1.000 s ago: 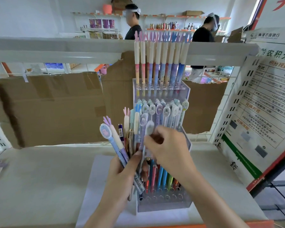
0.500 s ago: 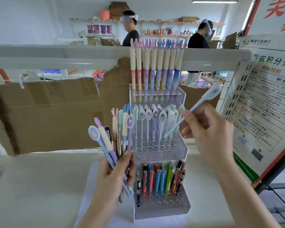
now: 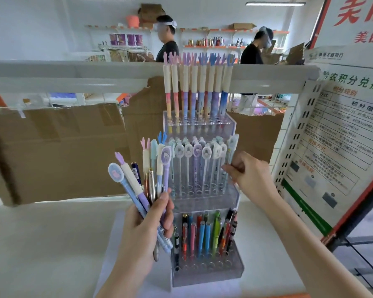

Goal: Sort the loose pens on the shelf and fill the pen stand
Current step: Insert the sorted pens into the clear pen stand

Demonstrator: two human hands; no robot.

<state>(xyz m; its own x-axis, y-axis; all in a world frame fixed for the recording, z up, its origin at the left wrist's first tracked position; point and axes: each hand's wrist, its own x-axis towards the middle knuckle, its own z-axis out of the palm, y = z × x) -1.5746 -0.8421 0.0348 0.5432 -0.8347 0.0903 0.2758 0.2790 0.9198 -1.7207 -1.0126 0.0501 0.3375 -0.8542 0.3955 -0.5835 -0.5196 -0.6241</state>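
Note:
A clear three-tier acrylic pen stand [image 3: 205, 198] stands on the white shelf [image 3: 41, 244]. Its top tier holds tall pastel pens, the middle tier holds pens with oval character tops, the bottom tier holds coloured pens. My left hand [image 3: 144, 229] grips a fanned bunch of loose pens [image 3: 146, 175] just left of the stand. My right hand [image 3: 248, 173] pinches a pale blue pen [image 3: 232, 151] upright at the right end of the middle tier, its lower end among the holes.
Brown cardboard [image 3: 58, 151] lines the back of the shelf under a white rail [image 3: 73, 74]. A printed notice board [image 3: 340, 134] leans at the right. Two people stand at far shelves behind. A white sheet [image 3: 110, 254] lies under the stand.
My right hand pulled one pen from the bunch, swung it out to the right, then brought it down to the right end of the middle tier. The left hand kept holding the bunch.

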